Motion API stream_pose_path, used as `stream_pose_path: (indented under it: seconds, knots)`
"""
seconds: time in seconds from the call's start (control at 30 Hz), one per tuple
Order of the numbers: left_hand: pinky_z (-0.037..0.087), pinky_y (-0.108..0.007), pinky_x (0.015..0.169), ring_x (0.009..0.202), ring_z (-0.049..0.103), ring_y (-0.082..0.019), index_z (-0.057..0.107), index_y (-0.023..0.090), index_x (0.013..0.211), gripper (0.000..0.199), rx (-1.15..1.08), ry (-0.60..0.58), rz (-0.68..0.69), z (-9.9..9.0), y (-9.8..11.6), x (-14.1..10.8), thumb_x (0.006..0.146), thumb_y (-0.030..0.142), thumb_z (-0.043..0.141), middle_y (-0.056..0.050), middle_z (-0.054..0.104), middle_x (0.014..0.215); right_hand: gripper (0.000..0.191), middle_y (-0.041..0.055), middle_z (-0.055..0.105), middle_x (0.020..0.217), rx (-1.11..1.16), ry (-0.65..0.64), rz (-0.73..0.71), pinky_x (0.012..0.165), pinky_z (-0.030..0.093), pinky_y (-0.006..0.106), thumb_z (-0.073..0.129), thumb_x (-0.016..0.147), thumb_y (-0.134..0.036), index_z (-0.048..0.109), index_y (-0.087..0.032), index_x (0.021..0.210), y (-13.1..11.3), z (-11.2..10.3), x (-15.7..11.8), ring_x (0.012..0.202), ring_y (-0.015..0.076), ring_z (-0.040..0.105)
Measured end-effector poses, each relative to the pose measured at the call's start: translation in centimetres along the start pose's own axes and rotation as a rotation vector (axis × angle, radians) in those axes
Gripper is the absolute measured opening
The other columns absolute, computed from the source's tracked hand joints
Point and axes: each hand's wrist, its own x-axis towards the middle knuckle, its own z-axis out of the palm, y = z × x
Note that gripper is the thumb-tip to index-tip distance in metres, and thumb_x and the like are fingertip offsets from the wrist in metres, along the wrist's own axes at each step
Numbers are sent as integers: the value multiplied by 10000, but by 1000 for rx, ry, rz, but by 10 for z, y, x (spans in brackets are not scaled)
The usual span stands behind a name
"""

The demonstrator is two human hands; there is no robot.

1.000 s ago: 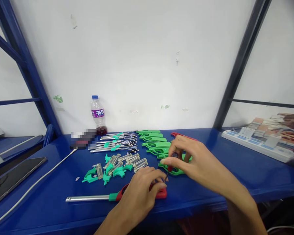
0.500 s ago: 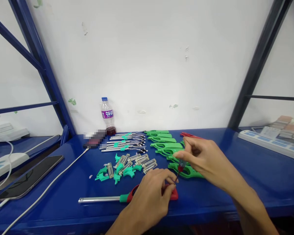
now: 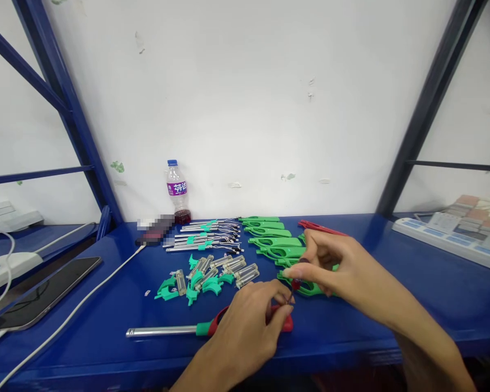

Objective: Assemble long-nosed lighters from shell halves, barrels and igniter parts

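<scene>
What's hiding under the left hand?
The left hand covers the middle of a red lighter. Its silver tube and red end show; the part beneath the palm is hidden.

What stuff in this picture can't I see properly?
In the head view:
- Screwdriver tip: hidden by the left hand's fingers.
- Middle of the red lighter: behind the left hand.
- Dark gadget near the bottle: partly pixelated.
- Right power strip: cut off by the right edge.

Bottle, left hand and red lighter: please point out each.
Bottle (image 3: 177, 188): head view, on its purple label.
Left hand (image 3: 250, 320): head view, on its back.
Red lighter (image 3: 163, 331): head view, on its metal tube.
</scene>
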Motion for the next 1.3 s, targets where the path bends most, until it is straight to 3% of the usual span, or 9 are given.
stream_pose_path:
  seconds: [0.1, 0.2, 0.33, 0.47, 0.6, 0.67, 0.93, 1.13, 1.3]
  knots:
    - [462, -273, 860, 803, 654, -156, 704, 251, 970, 137, -30, -28, 16, -1, -2, 1, 989, 160, 604, 35, 770, 979, 313, -50, 602, 613, -6, -12, -45, 509, 414, 243, 733, 937, -517, 636, -235, 841, -3, -2, -2, 544, 124, 543]
    - [461, -266, 863, 833, 671, -153, 726, 263, 988, 172, -37, -35, 36, -1, -3, 3, 999, 156, 592, 42, 778, 974, 335, -34, 618, 622, 49, -87, -74, 492, 410, 242, 598, 1025, -518, 700, -228, 891, -8, -5, -2, 520, 118, 547]
    - [471, -279, 834, 822, 678, -166, 748, 269, 1003, 149, -3, -5, 29, 1, -5, 3, 988, 192, 621, 36, 779, 933, 466, -50, 564, 552, 90, -66, -37, 492, 372, 236, 740, 934, -518, 534, -212, 647, -8, -5, 0, 494, 98, 494]
    - [478, -275, 823, 894, 698, -175, 744, 252, 1013, 171, -12, 15, 89, 3, -8, 4, 1020, 209, 579, 9, 771, 970, 548, -71, 489, 518, 20, 66, -20, 496, 338, 235, 790, 884, -545, 430, -218, 633, -4, -5, -1, 504, 94, 437]
    - [488, -278, 829, 910, 708, -180, 754, 248, 1013, 243, -26, 1, 102, 2, -9, 7, 1051, 204, 518, -4, 774, 968, 354, -57, 563, 606, 75, -24, -60, 489, 376, 227, 635, 998, -573, 691, -226, 959, -6, -10, -4, 508, 101, 498]
    - [498, -285, 843, 924, 713, -188, 753, 241, 1019, 241, -16, -7, 94, 1, -9, 8, 1046, 198, 518, -13, 781, 988, 367, -45, 589, 643, 105, -85, -87, 485, 385, 225, 574, 1037, -558, 722, -229, 1101, -7, -12, -3, 507, 98, 514]
    - [497, -328, 914, 1005, 726, -216, 717, 250, 1073, 217, -2, -24, 66, -1, -6, 7, 1045, 220, 504, -11, 801, 1080, 403, -75, 549, 580, 165, -48, -5, 461, 341, 220, 851, 845, -458, 546, -213, 748, 3, -6, 6, 490, 82, 465]
    - [478, -308, 830, 853, 675, -193, 684, 256, 1118, 197, 26, -55, 20, -3, -1, 5, 1052, 226, 502, 11, 763, 965, 328, -59, 606, 681, 187, -139, -70, 480, 387, 216, 578, 1049, -525, 658, -253, 1216, -2, -12, 1, 500, 85, 526]
    - [458, -305, 771, 718, 606, -176, 697, 249, 1117, 182, 69, -15, 36, -1, -4, 5, 1046, 246, 529, 11, 718, 889, 329, -89, 490, 553, 133, -118, 2, 475, 343, 223, 756, 933, -493, 615, -212, 835, 0, -6, 3, 494, 88, 450]
